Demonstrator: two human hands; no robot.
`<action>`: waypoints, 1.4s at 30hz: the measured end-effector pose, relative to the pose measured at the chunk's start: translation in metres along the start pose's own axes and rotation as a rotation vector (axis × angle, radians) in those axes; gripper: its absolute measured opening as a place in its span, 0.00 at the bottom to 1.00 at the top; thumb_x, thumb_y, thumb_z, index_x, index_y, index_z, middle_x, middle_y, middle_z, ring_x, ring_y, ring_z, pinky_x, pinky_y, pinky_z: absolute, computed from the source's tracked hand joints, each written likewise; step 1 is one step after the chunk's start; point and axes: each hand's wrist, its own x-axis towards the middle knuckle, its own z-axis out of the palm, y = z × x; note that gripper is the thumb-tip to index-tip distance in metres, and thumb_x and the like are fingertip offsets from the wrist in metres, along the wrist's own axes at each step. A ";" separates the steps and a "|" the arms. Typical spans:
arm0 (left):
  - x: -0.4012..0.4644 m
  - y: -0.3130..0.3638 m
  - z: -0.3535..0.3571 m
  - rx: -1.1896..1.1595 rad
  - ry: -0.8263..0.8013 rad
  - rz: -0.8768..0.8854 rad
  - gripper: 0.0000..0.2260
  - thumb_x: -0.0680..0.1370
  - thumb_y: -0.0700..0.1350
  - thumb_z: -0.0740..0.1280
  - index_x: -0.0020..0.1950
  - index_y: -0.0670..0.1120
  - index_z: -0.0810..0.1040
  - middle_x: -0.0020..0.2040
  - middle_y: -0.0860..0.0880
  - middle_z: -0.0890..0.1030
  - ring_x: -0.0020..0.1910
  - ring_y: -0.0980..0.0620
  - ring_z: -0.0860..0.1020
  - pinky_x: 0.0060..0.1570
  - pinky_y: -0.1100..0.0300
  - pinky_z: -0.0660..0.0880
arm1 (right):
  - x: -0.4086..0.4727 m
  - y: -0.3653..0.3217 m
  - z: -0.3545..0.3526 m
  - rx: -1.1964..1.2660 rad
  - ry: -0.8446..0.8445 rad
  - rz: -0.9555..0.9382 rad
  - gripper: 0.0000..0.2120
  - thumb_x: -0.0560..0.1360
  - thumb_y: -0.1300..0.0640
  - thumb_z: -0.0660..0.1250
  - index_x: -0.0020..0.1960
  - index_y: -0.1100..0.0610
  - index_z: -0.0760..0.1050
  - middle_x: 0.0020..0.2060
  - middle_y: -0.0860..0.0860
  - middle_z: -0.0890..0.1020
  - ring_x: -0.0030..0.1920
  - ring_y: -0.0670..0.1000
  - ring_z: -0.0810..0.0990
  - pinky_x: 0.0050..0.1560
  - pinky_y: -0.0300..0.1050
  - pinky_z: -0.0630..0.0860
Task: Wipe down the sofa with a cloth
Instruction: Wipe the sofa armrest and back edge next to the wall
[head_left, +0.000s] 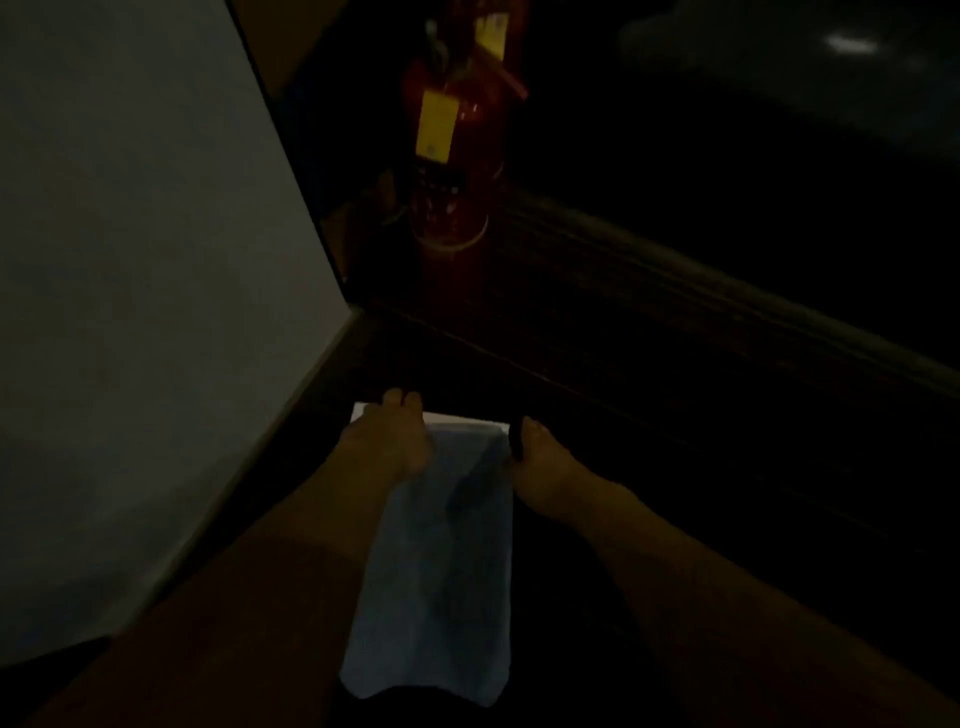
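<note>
**Cloth held ready in a dim room**

The left hand (387, 441) and right hand (540, 467) each grip an upper corner of a pale blue rectangular cloth (436, 571), which hangs straight down between the forearms; the right also appears to clutch something small and dark (too dim to identify). Beyond the cloth runs a dark ribbed surface (649, 322), possibly the sofa, though the gloom leaves that uncertain. Further beyond the cloth stands a red cylindrical fire extinguisher with a yellow tag (452, 171); left of the cloth rises a pale wall (145, 260). Wiping well likely calls for folding the cloth into a pad and making overlapping strokes.
</note>
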 end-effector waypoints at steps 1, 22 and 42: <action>0.002 -0.003 0.010 0.016 0.011 -0.020 0.33 0.78 0.53 0.64 0.77 0.46 0.53 0.76 0.43 0.55 0.71 0.39 0.62 0.67 0.43 0.66 | 0.007 0.005 0.012 0.078 0.026 0.007 0.34 0.72 0.44 0.63 0.73 0.55 0.59 0.70 0.57 0.66 0.69 0.60 0.68 0.67 0.58 0.69; -0.082 0.087 -0.106 -0.239 0.013 0.131 0.10 0.78 0.52 0.64 0.44 0.48 0.66 0.45 0.46 0.73 0.44 0.46 0.74 0.40 0.56 0.67 | -0.098 -0.040 -0.111 0.478 0.197 0.072 0.11 0.75 0.55 0.67 0.56 0.58 0.74 0.47 0.53 0.78 0.49 0.53 0.79 0.48 0.47 0.76; -0.521 0.471 -0.533 -0.634 0.472 0.549 0.12 0.80 0.56 0.60 0.41 0.51 0.73 0.41 0.50 0.77 0.42 0.52 0.77 0.37 0.57 0.70 | -0.535 -0.209 -0.642 0.663 0.554 -0.357 0.07 0.77 0.57 0.62 0.55 0.51 0.72 0.51 0.52 0.78 0.52 0.52 0.77 0.54 0.53 0.76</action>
